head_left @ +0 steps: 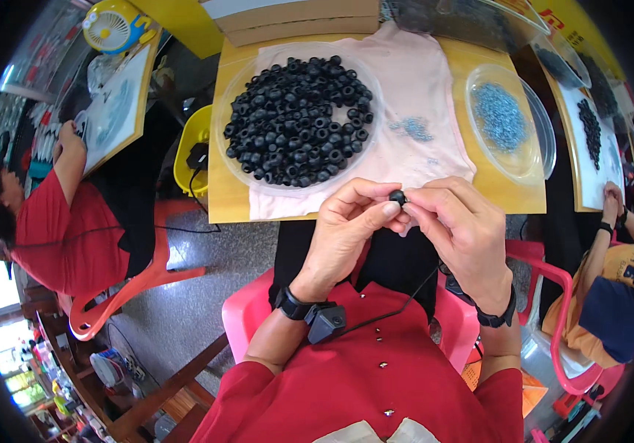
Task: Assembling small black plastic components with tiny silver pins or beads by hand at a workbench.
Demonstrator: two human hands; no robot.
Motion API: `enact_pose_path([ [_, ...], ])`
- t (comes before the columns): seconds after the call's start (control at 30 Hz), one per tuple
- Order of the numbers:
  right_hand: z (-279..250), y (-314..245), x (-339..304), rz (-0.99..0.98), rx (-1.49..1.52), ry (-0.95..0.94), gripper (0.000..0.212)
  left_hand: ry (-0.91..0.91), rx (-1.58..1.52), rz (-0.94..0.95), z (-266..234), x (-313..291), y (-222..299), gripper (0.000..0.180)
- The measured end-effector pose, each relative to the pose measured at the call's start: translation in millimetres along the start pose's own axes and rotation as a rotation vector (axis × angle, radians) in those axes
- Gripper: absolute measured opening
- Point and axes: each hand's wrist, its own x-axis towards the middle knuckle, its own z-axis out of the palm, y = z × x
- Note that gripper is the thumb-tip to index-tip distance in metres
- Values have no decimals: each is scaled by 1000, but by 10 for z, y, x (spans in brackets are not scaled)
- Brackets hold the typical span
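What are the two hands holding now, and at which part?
One small black ring-shaped part, pinched at its sides between the fingertips of the left hand and the right hand.

One head-worn fisheye view looks steeply down, close above the left hand (346, 229), the bench (232, 199) just beyond it.

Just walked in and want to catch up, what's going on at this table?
A person in red sits at a small table, pinching one black ring between the left hand and right hand. Ahead, a clear tray on a pink cloth holds a heap of black rings. A dish of small grey parts sits to the right. Others work at neighbouring tables.
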Motion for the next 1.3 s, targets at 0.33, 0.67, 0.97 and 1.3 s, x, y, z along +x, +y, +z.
enact_pose_path([
  [0.33,166,-66,92,-61,-173,-32,29,91,-358,-76,-57,111,-110,17],
  [0.67,609,111,736,-107,-18,-268,12,-388,-360,-55,-232,-79,40,17],
  [0.97,877,200,892,-131,-64,-392,14,-357,-357,-51,-287,-89,144,15],
  [1.3,895,292,1001,-108,2,-521,13,-335,-344,-76,-269,-105,96,17],
])
